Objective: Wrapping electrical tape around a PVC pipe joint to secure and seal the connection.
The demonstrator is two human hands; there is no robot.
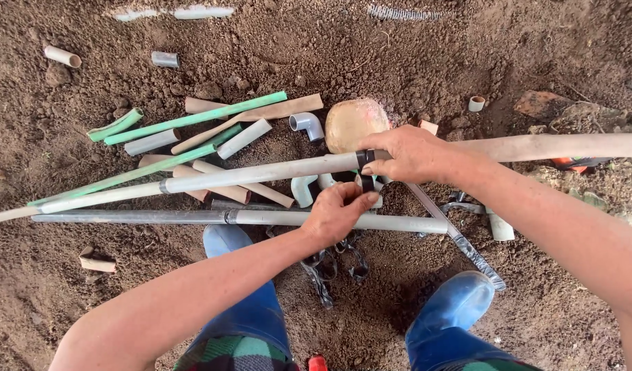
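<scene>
From the head camera looking down, a long grey pipe (261, 172) lies on the brown dirt (412, 62). Its long way runs side to side, from far out on the left up to the hands in the middle, a little higher at the hand end. The right hand (408, 152) sits on top of that end, with its fingers curled over the pipe and closed on it. Just beside those fingers a black strip (366, 165) goes around the pipe like a ring. The left hand (340, 211) is just below, and its fingertips are pinched shut on the strip where it hangs down under the pipe. So the strip is above the left fingers and touching them, and both hands are at the same spot, with the right one on the pipe itself. A second grey pipe (192, 217) lies beside the first, nearer the blue boots (453, 306). Green pipes (192, 120) and short bits lie behind, with a white elbow piece (307, 125) and a round tan stone (353, 122).
</scene>
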